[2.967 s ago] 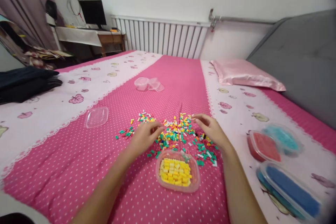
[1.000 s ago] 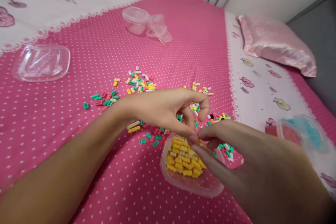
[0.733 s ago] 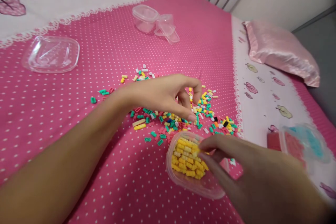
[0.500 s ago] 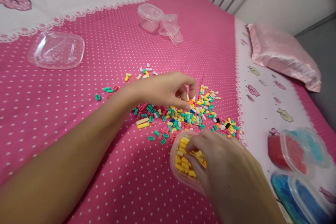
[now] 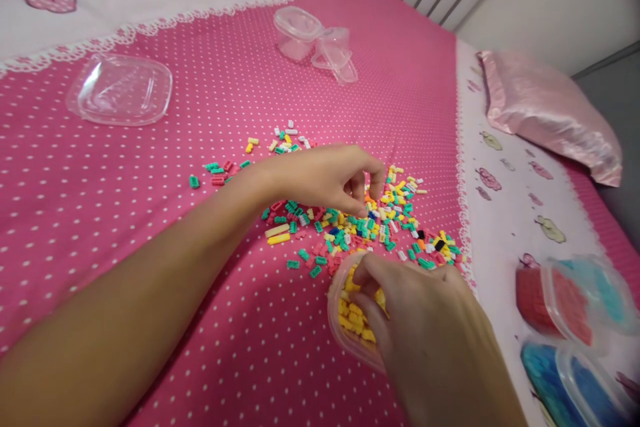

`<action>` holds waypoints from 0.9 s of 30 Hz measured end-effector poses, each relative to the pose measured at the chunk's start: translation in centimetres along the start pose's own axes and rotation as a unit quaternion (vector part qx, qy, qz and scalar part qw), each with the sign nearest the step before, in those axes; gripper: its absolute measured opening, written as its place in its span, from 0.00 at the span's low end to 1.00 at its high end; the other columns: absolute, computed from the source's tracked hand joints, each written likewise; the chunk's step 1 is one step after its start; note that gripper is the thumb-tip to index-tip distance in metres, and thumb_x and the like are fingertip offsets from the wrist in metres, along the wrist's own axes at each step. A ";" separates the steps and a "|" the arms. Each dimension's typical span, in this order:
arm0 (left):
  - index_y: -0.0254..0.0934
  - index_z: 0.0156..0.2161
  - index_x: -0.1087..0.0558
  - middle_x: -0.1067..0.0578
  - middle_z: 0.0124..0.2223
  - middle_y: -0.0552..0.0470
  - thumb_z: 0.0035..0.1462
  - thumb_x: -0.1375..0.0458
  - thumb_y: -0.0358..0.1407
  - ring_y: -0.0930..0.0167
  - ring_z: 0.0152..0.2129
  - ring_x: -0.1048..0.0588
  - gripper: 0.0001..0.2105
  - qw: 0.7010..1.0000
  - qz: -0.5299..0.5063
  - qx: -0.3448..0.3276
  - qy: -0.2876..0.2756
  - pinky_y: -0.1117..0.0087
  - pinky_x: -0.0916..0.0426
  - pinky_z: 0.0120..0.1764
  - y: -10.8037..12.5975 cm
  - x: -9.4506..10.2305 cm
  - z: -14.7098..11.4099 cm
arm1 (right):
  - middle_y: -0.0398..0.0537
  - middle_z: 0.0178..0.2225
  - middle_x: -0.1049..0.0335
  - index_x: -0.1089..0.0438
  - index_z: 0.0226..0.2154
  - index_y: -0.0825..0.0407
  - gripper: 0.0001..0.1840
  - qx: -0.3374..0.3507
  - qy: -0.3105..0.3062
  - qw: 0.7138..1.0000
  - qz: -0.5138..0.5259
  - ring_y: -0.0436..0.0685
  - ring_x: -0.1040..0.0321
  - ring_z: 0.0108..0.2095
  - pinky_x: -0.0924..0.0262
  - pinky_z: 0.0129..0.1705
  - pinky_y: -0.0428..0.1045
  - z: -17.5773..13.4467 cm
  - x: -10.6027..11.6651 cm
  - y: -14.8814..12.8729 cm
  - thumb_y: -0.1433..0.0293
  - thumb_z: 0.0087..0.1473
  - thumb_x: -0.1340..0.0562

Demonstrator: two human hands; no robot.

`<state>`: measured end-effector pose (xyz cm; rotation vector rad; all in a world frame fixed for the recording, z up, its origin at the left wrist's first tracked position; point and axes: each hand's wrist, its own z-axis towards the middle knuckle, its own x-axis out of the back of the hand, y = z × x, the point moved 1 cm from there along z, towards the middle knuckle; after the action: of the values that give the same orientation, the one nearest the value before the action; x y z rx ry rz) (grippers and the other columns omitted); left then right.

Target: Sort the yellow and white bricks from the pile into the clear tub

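A loose pile of small toy building bricks (image 5: pixel 350 230), yellow, green, red, white and a few blue or black, lies on the bedspread. Over it hovers my left hand (image 5: pixel 333 177), palm down, its fingers bent and thumb and forefinger apart; no brick shows between them. My right hand (image 5: pixel 410 307) is at a clear plastic tub (image 5: pixel 337 327) filled with yellow bricks (image 5: pixel 356 320). Its thumb and forefinger are pinched together just over these bricks. Whatever they hold, if anything, is hidden. The hand covers the tub's right side.
At the far left lies a clear lid (image 5: pixel 123 90). Clear tubs (image 5: pixel 297 33) stand at the back. On the right are a tub of red bricks (image 5: pixel 535 300) and a tub of blue bricks (image 5: pixel 543 367). A pink pillow (image 5: pixel 555 110) rests farther back.
The view has shifted slightly, moving everything a little to the right. My right hand has dipped a bit deeper over the tub. My left hand stays bent over the pile.
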<state>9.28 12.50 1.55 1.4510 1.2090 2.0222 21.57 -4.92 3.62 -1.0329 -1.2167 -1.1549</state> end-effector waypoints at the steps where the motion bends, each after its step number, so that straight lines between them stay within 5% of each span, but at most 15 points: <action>1: 0.34 0.42 0.26 0.20 0.33 0.53 0.54 0.36 0.28 0.75 0.28 0.23 0.09 1.000 0.002 0.001 0.001 0.78 0.35 0.29 0.0 0.0 0.0 | 0.38 0.21 0.27 0.32 0.24 0.47 0.11 0.005 -0.002 1.000 0.007 0.58 0.32 0.23 0.59 0.33 0.52 0.0 0.1 0.1 0.81 0.44 0.39; 12: 0.34 0.38 0.22 0.22 0.29 0.55 0.54 0.36 0.27 0.77 0.24 0.27 0.06 0.993 0.115 -0.002 0.005 0.77 0.41 0.27 0.8 0.2 -0.2 | 0.37 0.23 0.27 0.29 0.26 0.45 0.12 0.005 0.003 1.000 0.008 0.59 0.31 0.24 0.58 0.34 0.53 -0.5 -0.3 0.6 0.80 0.46 0.38; 19: 0.41 0.31 0.18 0.21 0.27 0.58 0.48 0.31 0.28 0.76 0.24 0.28 0.05 0.977 0.186 0.061 -0.083 0.75 0.43 0.28 1.7 0.7 -1.2 | 0.36 0.24 0.26 0.28 0.28 0.44 0.10 0.091 -0.018 0.995 0.035 0.55 0.30 0.24 0.52 0.30 0.51 -0.5 1.5 2.4 0.75 0.54 0.40; 23: 0.39 0.25 0.20 0.24 0.23 0.57 0.47 0.32 0.27 0.75 0.21 0.32 0.06 0.948 0.272 0.122 -0.113 0.70 0.43 0.33 2.3 -0.3 -1.2 | 0.36 0.21 0.31 0.26 0.32 0.42 0.12 0.048 0.032 0.998 0.012 0.52 0.32 0.22 0.48 0.29 0.50 -1.4 3.4 4.3 0.66 0.62 0.44; 27: 0.36 0.19 0.26 0.28 0.20 0.57 0.45 0.38 0.23 0.77 0.18 0.40 0.10 0.928 0.348 0.092 -0.100 0.65 0.45 0.37 2.6 -1.9 -0.9 | 0.36 0.21 0.33 0.26 0.32 0.43 0.13 0.010 0.054 0.998 0.000 0.51 0.33 0.21 0.46 0.28 0.49 -1.6 4.3 5.0 0.61 0.63 0.44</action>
<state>9.69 9.34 2.46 2.3749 0.8849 2.1217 26.77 -6.21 7.87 -0.9431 -1.1406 -1.1823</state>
